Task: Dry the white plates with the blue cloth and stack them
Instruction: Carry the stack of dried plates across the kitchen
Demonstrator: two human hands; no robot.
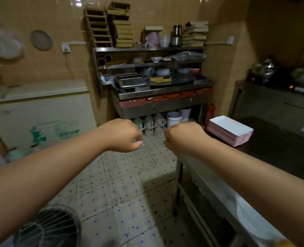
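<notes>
Your hands, left (124, 135) and right (181, 138), hang over the speckled tiled floor (126, 193) with a narrow gap between them and open air below. To your right the dark surface (281, 152) carries a stack of white rectangular plates with red edges (230, 131) at its far corner, with bare top nearer you. Ahead, the steel cooking station (158, 97) blocks the way, white buckets (174, 118) beneath it. Low on your left stands a wire fan guard (48, 229).
</notes>
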